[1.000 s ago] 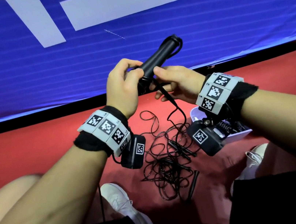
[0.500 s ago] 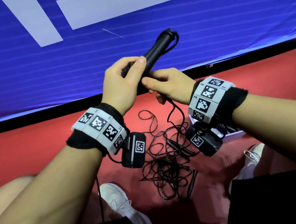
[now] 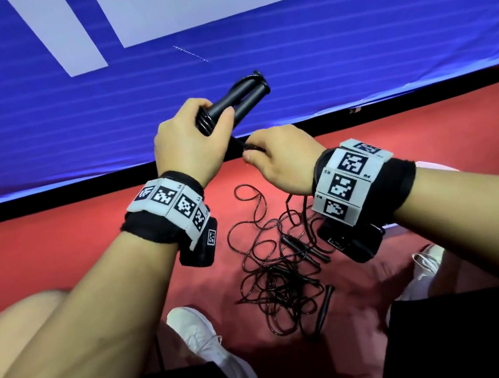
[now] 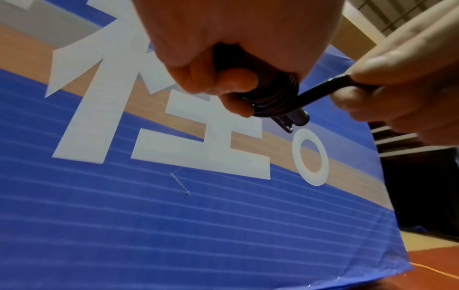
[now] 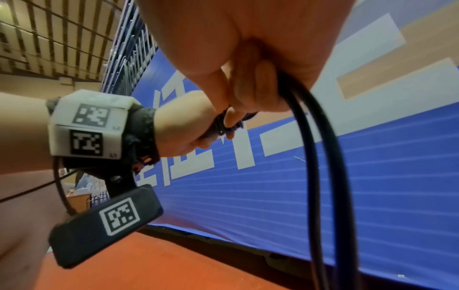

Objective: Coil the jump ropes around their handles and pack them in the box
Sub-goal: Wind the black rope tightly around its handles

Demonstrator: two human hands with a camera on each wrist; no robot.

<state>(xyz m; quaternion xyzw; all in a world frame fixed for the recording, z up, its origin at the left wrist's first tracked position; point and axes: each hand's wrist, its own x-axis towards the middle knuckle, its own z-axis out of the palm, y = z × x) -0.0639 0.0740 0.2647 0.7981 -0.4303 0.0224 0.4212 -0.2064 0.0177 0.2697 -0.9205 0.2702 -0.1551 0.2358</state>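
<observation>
My left hand [image 3: 189, 139] grips two black jump-rope handles [image 3: 234, 103] held side by side, pointing up and to the right. Several turns of black rope [image 4: 270, 98] are wound round their lower end, just below my fingers. My right hand [image 3: 282, 158] sits just right of and below the handles and pinches the rope [image 3: 246, 147] where it leaves the coil. From that hand the rope [image 5: 323, 157] hangs down towards the floor. The box is hidden behind my right wrist.
A tangled pile of black rope [image 3: 277, 275] lies on the red floor [image 3: 56, 250] between my feet, with loose handles [image 3: 324, 310] in it. A blue banner [image 3: 69, 118] with white lettering stands close in front. White shoes [image 3: 205, 337] flank the pile.
My right hand has left the handles and dropped down and right, now pinching the rope pulled out from the coil. My left hand has turned the handles, so both show side by side.
</observation>
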